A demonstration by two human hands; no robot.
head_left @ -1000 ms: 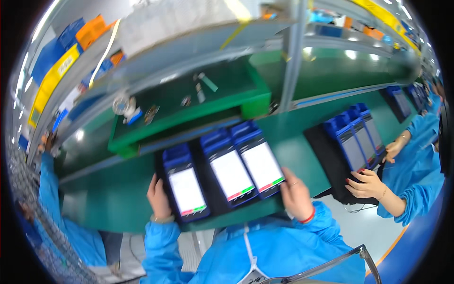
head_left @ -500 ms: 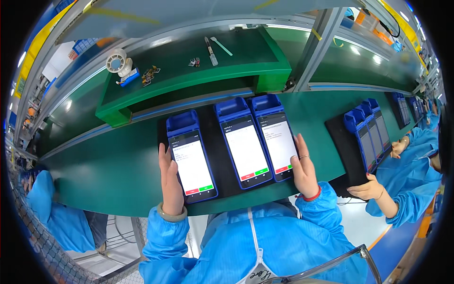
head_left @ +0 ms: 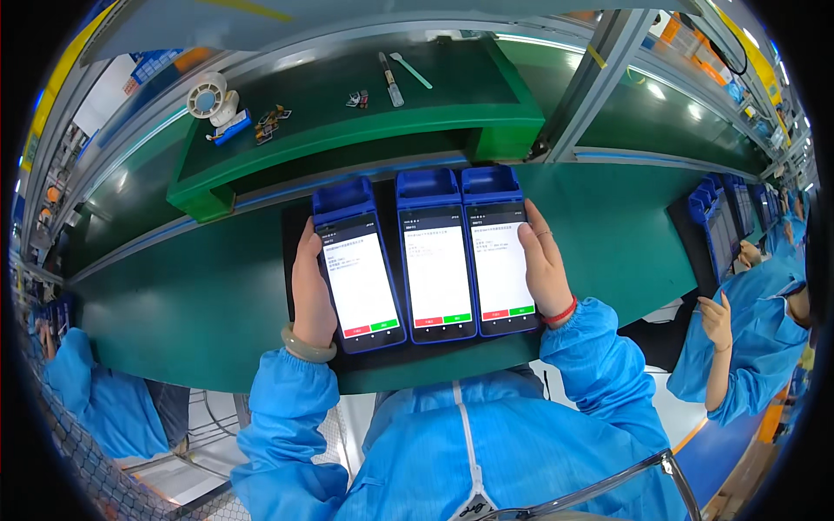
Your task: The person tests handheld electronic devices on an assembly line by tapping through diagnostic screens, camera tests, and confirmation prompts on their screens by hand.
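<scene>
Three handheld payment terminals with blue casings and lit white screens lie side by side before me. My left hand (head_left: 314, 293) is closed along the outer edge of the left terminal (head_left: 358, 276). My right hand (head_left: 549, 267) grips the outer edge of the right terminal (head_left: 501, 265), its thumb near the screen's upper corner. Between them the middle terminal (head_left: 437, 267) sits close against the right one, with a narrow gap to the left one. Each screen shows a red and a green button at the bottom. Under them lies a black mat (head_left: 300, 234), mostly covered.
Behind stands a green shelf (head_left: 347, 130) bearing a small white fan (head_left: 211, 102), small parts (head_left: 272, 123), a knife-like tool (head_left: 391, 80) and a pale green stick (head_left: 412, 71). At right, a co-worker's hand (head_left: 717, 321) is near other terminals (head_left: 719, 227); another person (head_left: 104, 395) sits left.
The left terminal has come nearer the middle one, and the middle and right ones stand straighter. Both hands sit higher along the outer edges. At right, the co-worker's mat and terminals have moved away.
</scene>
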